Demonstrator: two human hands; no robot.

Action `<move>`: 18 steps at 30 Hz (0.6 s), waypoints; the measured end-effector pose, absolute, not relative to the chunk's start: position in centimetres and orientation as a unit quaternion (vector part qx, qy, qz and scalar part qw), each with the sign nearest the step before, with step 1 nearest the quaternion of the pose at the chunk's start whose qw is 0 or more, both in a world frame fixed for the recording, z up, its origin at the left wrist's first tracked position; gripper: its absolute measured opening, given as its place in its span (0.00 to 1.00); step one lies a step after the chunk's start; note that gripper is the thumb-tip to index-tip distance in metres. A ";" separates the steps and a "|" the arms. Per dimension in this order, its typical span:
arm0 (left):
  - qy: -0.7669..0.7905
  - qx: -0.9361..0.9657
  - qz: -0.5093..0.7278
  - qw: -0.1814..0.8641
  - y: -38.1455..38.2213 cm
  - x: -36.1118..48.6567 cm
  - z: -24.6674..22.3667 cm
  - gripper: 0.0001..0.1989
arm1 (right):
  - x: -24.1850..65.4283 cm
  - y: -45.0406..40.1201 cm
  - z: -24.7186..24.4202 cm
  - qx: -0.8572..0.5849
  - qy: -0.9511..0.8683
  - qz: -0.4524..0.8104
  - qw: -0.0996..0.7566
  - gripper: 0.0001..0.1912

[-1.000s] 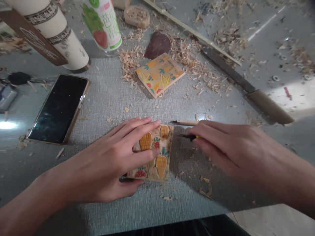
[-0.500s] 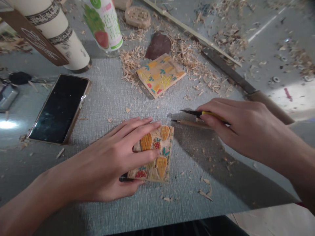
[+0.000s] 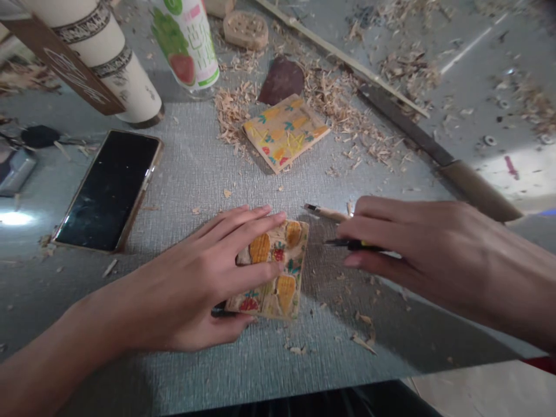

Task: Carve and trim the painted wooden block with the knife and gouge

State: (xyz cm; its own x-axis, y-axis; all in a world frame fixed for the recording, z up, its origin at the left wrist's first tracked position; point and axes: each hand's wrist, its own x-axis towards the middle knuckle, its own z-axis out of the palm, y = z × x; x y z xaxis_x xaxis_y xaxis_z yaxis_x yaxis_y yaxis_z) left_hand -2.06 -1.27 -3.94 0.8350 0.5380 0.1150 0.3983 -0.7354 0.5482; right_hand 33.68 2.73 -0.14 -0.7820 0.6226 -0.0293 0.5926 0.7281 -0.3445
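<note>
My left hand (image 3: 195, 284) is closed over a carved wooden block (image 3: 286, 289), its fingers across the top and the thumb at the near edge. The block is painted with orange and red fruit-like shapes and green leaves, and part of it lies hidden under my fingers. To its right, my right hand (image 3: 399, 243) grips a craft knife (image 3: 347, 243) with a black front and a bit of yellow handle showing. The knife's tip points left, apart from the block. Just beyond it, a wooden-handled carving tool (image 3: 324, 213) lies on the table, its rear end behind my fingers.
Farther back lie a second painted board (image 3: 286, 133), brown sandpaper-like piece (image 3: 282, 80), wood shavings (image 3: 237, 113) and a small carved wooden piece (image 3: 245, 29). A long knife (image 3: 412, 133) lies right. A phone (image 3: 108, 191), cup (image 3: 139, 92) and bottle (image 3: 191, 46) stand or lie left.
My right hand has come nearer with the craft knife, whose tip now lies on the near side of the carving tool. That tool has turned slightly. My left hand stays on the block.
</note>
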 end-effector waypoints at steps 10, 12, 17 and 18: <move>0.257 0.923 0.135 0.254 -1.3 -2.1 -3.9 0.23 | 32.0 1.9 -0.1 -0.265 -0.960 0.096 -0.001 0.07; 0.256 0.923 0.136 0.254 -1.2 -2.0 -4.0 0.22 | 31.9 2.0 0.1 -0.254 -0.963 0.093 -0.014 0.10; 0.253 0.922 0.145 0.254 -1.2 -2.1 -4.1 0.23 | 31.5 1.9 0.5 -0.260 -0.961 0.087 -0.025 0.11; 0.253 0.921 0.147 0.256 -1.2 -2.1 -4.1 0.23 | 31.5 2.0 0.5 -0.262 -0.961 0.089 -0.022 0.11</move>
State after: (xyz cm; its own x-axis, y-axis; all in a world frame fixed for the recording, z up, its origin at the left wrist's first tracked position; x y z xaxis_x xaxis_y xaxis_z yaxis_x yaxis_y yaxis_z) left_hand -2.09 -1.23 -4.13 0.8285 0.5416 0.1422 0.3906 -0.7409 0.5463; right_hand 31.50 1.97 0.52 -0.8619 0.4994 -0.0882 0.5071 0.8469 -0.1599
